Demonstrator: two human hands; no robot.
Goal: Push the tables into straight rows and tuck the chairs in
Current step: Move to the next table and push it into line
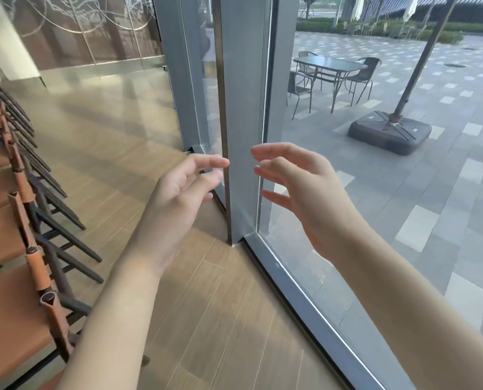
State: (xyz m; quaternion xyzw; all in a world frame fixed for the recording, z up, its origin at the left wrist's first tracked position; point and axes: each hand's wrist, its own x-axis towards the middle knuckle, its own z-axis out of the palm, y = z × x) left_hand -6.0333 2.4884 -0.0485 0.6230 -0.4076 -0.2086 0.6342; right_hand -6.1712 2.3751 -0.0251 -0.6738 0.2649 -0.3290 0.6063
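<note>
A row of chairs (23, 209) runs along the left edge, receding toward the far wall. Each has a tan leather back wrapped round dark uprights, with slim black legs that splay out onto the wood-plank floor (201, 319). The backs stand in a near-straight line, one just beside the next, and the leather sleeves show stitched seams and round dark post tops. Whatever the chairs face lies beyond the left edge and cannot be seen.

Both hands are raised in mid-air over the floor, near a grey metal post (243, 114) of the glazed wall. The left hand (178, 192) has a wide, slack grip: fingers loosely bent and spread, holding nothing, fingertips close to the post's edge, though contact cannot be judged. The right hand (299, 190) is likewise wide in its grip, fingers relaxed and parted, palm turned toward the left hand, empty. The hands are well apart from the chairs.

Through the glass (375, 220), on a paved terrace, stands a dark metal bench (330, 66) with a glassy top, and wire-frame chairs (364, 74) set close round it. Near it, a slanted parasol pole (423, 57) rises from a heavy square base (389, 132).
</note>
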